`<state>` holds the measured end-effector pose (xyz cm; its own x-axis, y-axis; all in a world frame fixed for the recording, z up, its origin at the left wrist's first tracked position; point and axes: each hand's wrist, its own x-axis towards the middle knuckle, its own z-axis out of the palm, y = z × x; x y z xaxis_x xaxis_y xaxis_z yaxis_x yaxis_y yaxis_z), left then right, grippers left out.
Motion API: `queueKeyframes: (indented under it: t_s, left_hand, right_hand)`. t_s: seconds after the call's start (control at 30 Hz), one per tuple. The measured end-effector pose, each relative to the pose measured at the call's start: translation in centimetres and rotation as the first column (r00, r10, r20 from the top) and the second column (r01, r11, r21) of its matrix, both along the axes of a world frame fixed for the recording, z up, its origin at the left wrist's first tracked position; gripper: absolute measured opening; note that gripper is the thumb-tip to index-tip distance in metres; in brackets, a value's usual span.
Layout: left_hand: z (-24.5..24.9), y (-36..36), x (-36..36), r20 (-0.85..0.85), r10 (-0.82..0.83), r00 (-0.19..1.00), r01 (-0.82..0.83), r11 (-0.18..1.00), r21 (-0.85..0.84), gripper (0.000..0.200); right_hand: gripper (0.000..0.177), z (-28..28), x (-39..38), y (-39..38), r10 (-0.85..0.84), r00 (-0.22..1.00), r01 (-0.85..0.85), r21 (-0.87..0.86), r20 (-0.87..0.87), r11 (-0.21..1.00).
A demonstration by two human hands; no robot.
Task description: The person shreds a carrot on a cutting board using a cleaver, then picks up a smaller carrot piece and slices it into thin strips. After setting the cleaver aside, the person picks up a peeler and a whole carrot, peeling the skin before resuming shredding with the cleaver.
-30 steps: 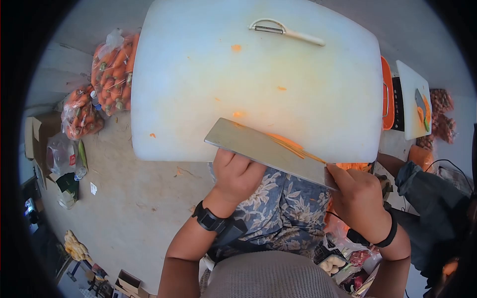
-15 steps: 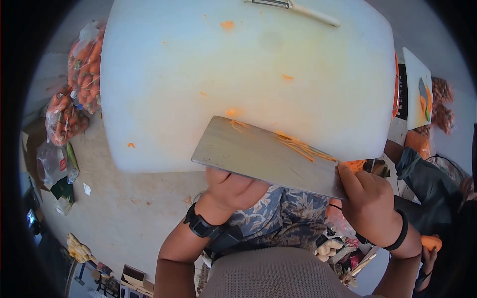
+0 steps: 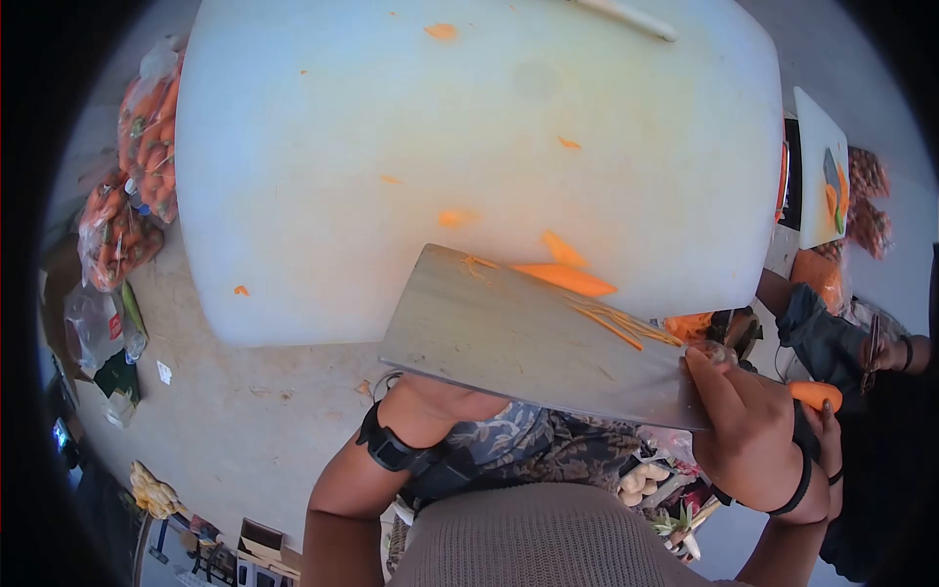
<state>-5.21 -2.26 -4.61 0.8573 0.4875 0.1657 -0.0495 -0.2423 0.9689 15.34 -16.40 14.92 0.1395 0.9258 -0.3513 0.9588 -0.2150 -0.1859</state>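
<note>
A wide cleaver (image 3: 509, 342) lies slanted across the front edge of a white cutting board (image 3: 342, 205). My right hand (image 3: 748, 430) is closed round its handle end, thumb side against the blade. Thin carrot shreds (image 3: 621, 325) cling to the blade. Under the blade's near edge is my left hand (image 3: 455, 398); its fingers are hidden behind the metal. Just beyond the blade lie a long carrot slice (image 3: 567, 280) and a smaller carrot piece (image 3: 562, 249). Other orange scraps dot the board. A peeler's white handle (image 3: 631, 17) shows at the far edge.
Bags of carrots (image 3: 152, 137) stand on the left. To the right, another person holds a carrot (image 3: 815, 394) in one hand and a thin tool (image 3: 871, 352) in the other. Beyond is a second board (image 3: 817, 127) with a knife. Pale vegetables (image 3: 644, 481) lie below.
The cleaver and my right hand have moved slightly right and nearer to me. The long carrot slice and smaller piece now show past the blade. The other person's carrot has risen.
</note>
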Motion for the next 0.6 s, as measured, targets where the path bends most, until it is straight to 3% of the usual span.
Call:
queueKeyframes:
  t_s: [0.07,0.1,0.17,0.2,0.27,0.3,0.37,0.6]
  left_hand:
    - [0.4,0.8,0.1,-0.046,-0.077,0.996,0.083,0.982,0.169,0.054]
    - [0.8,0.8,0.4,-0.045,-0.081,0.996,0.087,0.982,0.167,0.054]
    - [1.7,0.6,1.1,0.021,0.122,0.992,-0.124,0.985,0.124,0.029]
    - [2.2,0.9,1.3,0.019,0.122,0.992,-0.123,0.985,0.123,0.029]
    - [3.2,1.5,1.6,0.073,0.159,0.985,-0.172,0.793,0.584,0.028]
    - [3.3,1.6,1.8,0.072,0.161,0.984,-0.172,0.793,0.584,0.028]
    - [3.4,2.0,2.5,0.134,0.189,0.973,-0.229,0.682,0.694,0.027]
    - [3.9,2.4,3.4,0.177,0.215,0.960,-0.277,0.664,0.694,0.026]
  right_hand:
    - [0.056,0.1,0.1,-0.6,-0.011,1.000,0.012,-0.027,0.013,1.000]
    - [0.056,-0.2,0.1,-0.7,-0.015,1.000,0.016,-0.029,0.013,0.999]
    - [0.056,-1.1,-0.1,-0.6,0.025,0.998,-0.024,-0.014,0.063,1.000]
    - [0.056,-1.6,-0.1,-0.4,0.025,0.998,-0.024,-0.015,0.061,1.000]
    - [0.051,-2.5,0.2,0.5,0.085,0.993,-0.086,0.011,0.085,0.996]
    - [0.051,-2.8,0.0,1.0,0.086,0.993,-0.087,0.011,0.084,0.996]
    - [0.044,-3.2,-0.5,2.2,0.056,0.995,-0.058,0.024,0.081,0.998]
    - [0.019,-5.8,-1.4,3.7,-0.010,0.995,-0.005,0.154,0.098,0.988]
